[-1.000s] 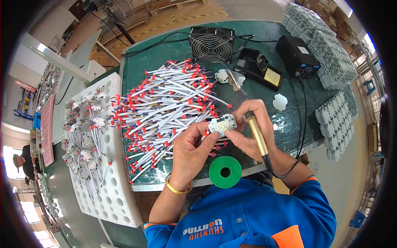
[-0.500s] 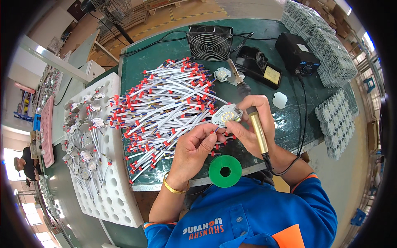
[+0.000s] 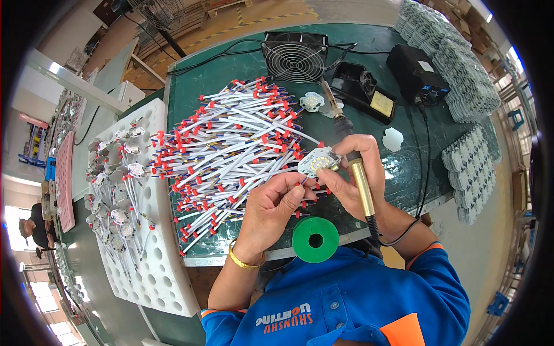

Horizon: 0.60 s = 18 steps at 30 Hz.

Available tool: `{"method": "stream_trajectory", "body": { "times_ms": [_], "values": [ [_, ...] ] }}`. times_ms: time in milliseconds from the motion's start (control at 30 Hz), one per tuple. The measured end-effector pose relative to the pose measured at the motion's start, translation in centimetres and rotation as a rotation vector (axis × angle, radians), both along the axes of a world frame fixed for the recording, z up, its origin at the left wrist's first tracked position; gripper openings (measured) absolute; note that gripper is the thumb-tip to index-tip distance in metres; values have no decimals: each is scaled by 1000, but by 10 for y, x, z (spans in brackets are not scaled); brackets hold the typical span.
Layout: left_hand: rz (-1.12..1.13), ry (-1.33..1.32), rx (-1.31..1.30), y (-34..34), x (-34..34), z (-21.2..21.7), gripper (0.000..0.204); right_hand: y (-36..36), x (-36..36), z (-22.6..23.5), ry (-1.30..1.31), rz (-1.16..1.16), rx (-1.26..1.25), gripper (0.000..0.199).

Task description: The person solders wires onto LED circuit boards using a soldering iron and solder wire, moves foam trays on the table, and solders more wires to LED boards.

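My left hand (image 3: 268, 202) pinches the end of a cable (image 3: 304, 180) between thumb and index finger; a bit of blue and red shows at the tips. Close against it, my right hand (image 3: 369, 164) grips a small whitish LED circuit board (image 3: 316, 162) by its edge, yellow LEDs facing up. That same hand also keeps a soldering iron (image 3: 360, 183) tucked along it, its tip pointing away from me over the table. Whether the cable touches the board is hidden by my fingers. A large pile of white cables (image 3: 236, 144) with red rings lies just left of the board.
A green solder spool (image 3: 315, 239) sits at the near table edge. Beyond are a fan (image 3: 294, 60), an iron stand (image 3: 363, 89) and a black soldering station (image 3: 416, 75). Board stacks (image 3: 468, 173) line the right; a white foam tray (image 3: 156, 254) with wired boards stands left.
The board has tilted slightly in my right hand, and its fingers have shifted a little. Both hands otherwise stay in nearly the same place.
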<state>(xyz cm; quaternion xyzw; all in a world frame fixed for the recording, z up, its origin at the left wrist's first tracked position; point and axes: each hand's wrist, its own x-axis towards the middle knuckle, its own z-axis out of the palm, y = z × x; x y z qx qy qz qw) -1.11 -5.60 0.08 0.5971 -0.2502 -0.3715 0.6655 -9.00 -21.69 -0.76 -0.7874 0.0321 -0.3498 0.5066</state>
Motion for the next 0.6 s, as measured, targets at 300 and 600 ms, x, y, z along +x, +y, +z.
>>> {"method": "stream_trajectory", "body": {
  "times_ms": [300, 600],
  "values": [
    [-26, -8, 46, 0, 0, -6, 21, 0, -1, -2, -119, 39, -53, 36],
    [88, -18, -7, -1, -7, 1, 19, 1, -6, 14, -135, 18, -281, 35]
  ]
}}
